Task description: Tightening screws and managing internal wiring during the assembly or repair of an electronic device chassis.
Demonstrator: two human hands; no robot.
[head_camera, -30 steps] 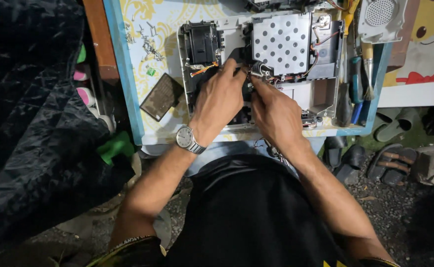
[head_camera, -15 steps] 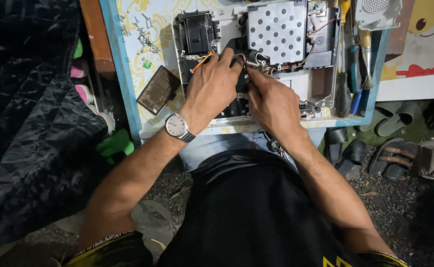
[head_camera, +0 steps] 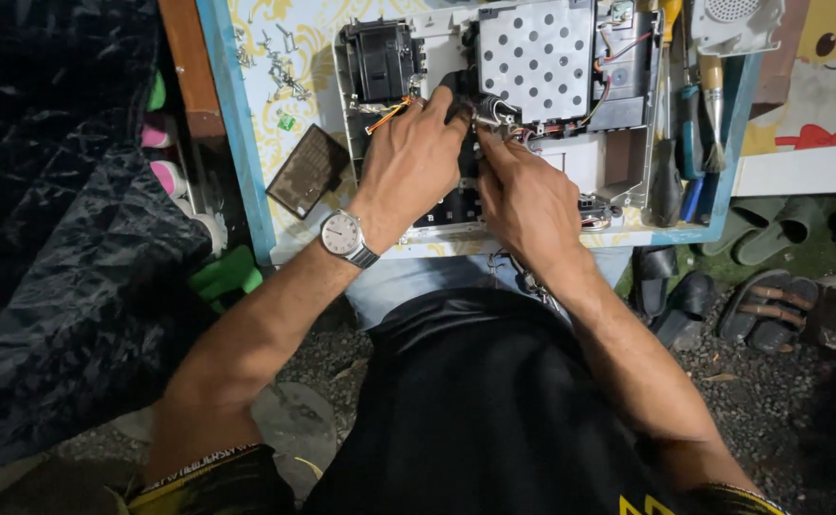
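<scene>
The left hand (head_camera: pixel 408 162) lies palm-down over the opened device (head_camera: pixel 494 114), fingers curled forward and pinching at a small black-and-metal part (head_camera: pixel 483 103) near the middle of the chassis. The right hand (head_camera: pixel 525 195) meets it from the right, fingers pressed together and closed on the same part, so both hands converge on one spot; just how the fingertips grip it is hidden by the knuckles. That part sits directly ahead of both hands, touching their fingertips, with the left hand slightly nearer. Its long axis appears to run left to right across the chassis, its metal end pointing right, toward the perforated metal plate (head_camera: pixel 535 48) just beyond. A wristwatch (head_camera: pixel 344 235) rides on the left wrist. To the left of the part sits a black boxy module (head_camera: pixel 380 59) with orange wires beside it. The device rests on a blue-edged desk (head_camera: pixel 237 143) with a patterned top, its long side running left to right. A dark flat square piece (head_camera: pixel 307 170) lies left of the device, screwdrivers (head_camera: pixel 690 133) along its right edge. Sandals (head_camera: pixel 769 310) lie on the gravel floor at lower right.
</scene>
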